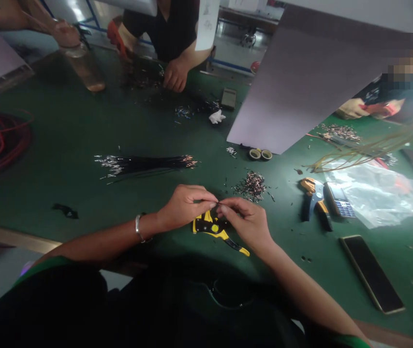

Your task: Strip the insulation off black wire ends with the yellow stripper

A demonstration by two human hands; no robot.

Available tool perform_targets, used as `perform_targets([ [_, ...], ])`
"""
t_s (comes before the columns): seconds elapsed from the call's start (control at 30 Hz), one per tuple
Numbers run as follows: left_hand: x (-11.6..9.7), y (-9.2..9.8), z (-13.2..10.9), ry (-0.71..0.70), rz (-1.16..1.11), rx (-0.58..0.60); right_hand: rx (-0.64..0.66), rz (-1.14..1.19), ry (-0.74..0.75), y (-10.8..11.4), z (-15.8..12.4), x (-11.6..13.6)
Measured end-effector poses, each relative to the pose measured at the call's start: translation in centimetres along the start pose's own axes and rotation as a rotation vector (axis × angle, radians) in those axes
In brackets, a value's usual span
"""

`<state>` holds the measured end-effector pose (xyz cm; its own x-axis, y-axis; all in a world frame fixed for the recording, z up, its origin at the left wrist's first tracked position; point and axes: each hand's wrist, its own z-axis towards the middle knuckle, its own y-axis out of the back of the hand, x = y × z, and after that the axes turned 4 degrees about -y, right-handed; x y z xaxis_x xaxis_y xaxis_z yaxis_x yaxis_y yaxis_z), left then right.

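Note:
Both hands meet fingertip to fingertip near the front of the green table. My left hand (188, 207) is closed in a pinch, and so is my right hand (249, 221). A tiny dark thing sits between their fingertips, too small to name. Under them lies a yellow-and-black wire stripper (212, 228), partly hidden by the hands. Beyond the left hand is a bundle of black wires (148, 164), with silvery ends on the left and copper ends on the right. A pile of small copper-and-black scraps (253, 186) lies just past the right hand.
Right of me lie an orange-and-blue wire stripper (316, 200), a keypad phone (340, 199), a clear plastic bag (376, 193) and a smartphone (372, 274). Tape rolls (260, 154) sit by a grey panel (286, 82). Co-workers' hands (176, 75) and a bottle (85, 67) are across the table.

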<state>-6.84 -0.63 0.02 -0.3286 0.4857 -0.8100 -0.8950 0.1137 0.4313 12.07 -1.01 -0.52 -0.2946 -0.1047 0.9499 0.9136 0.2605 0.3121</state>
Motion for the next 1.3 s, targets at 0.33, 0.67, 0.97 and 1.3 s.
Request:
perform_targets([
  [0.33,0.0,-0.2,-0.1,-0.04,0.027,0.003,0.015,0.057,-0.017,0.1,-0.3,0.0],
  [0.67,0.1,-0.8,-0.6,-0.2,0.181,0.036,-0.088,-0.164,0.049,0.0,-0.2,-0.5],
  [0.97,0.1,-1.3,-1.0,-0.255,0.179,0.078,-0.172,-0.434,0.28,-0.5,-0.3,-1.2],
  [1.3,0.0,-1.3,-1.1,-0.235,0.126,0.111,-0.136,-0.311,0.18,-0.3,-0.2,-1.1],
])
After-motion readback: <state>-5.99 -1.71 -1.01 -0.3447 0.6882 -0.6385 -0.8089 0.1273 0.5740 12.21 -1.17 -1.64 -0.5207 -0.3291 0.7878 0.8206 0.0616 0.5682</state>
